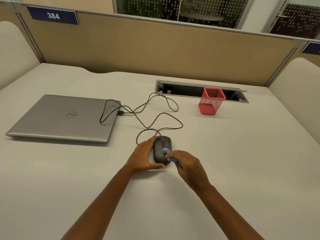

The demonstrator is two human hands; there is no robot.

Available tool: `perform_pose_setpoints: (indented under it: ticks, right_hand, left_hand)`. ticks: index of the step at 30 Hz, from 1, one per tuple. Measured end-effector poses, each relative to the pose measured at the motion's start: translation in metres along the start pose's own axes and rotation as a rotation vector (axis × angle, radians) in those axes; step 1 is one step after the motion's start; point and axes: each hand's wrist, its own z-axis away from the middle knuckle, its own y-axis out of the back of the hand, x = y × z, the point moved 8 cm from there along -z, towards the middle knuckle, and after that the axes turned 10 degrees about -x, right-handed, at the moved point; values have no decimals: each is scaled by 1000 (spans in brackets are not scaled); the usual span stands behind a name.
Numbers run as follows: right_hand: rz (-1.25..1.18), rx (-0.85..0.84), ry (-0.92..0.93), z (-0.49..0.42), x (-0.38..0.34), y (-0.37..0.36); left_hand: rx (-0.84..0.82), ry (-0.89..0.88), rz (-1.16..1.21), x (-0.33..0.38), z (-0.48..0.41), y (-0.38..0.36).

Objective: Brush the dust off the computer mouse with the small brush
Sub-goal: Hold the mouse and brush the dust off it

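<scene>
Pale off-white desk [225, 170] fills the near view, both bare forearms coming in from the near edge. Left hand [145, 156] curved wide round the left side of the black mouse [160, 149], thumb at its near end, fingertips up by its far left corner. Right hand [187, 165] closed on a small blue brush [168, 154], brush head blurred on the mouse's right top; the handle mostly hidden in the fingers, only a blue stub showing. Mouse sits mid-desk, long axis near-to-far, wheel end pointing far, pale dust specks on top. Its black cable [155, 116] loops far-left to a plug at the right edge of a closed silver laptop [60, 118]. Far right stands a red mesh pen cup [210, 103], contents not visible, in front of an open cable slot [190, 89]. Behind, tan partition [155, 52] with a blue "384" tag [52, 15]; a second tag at far right cut off. Glass panels above.
</scene>
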Motion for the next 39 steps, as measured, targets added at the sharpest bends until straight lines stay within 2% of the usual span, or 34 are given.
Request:
perform_pose_setpoints:
  ticks: [5, 12, 19, 24, 27, 31, 35, 39]
  right_hand:
    - [61, -22, 145, 25, -21, 0]
    - [50, 0, 24, -17, -21, 1]
    - [135, -74, 143, 20, -41, -14]
    - [141, -43, 81, -9, -40, -1]
    - [134, -118, 12, -24, -27, -14]
    - [145, -175, 74, 0, -35, -23]
    - [30, -147, 68, 15, -39, -6]
    - [-292, -25, -169, -8, -11, 19]
  left_hand:
    - [13, -15, 8, -1, 0, 1]
    - [7, -4, 19, -2, 0, 0]
    - [-4, -23, 45, -4, 0, -2]
    - [4, -20, 54, -5, 1, -1]
    - [-7, -4, 56, -8, 1, -3]
    - [-25, -34, 67, -7, 2, -4]
    - [-68, -13, 37, -15, 4, -5]
    - [-138, 47, 162, -23, 4, 1]
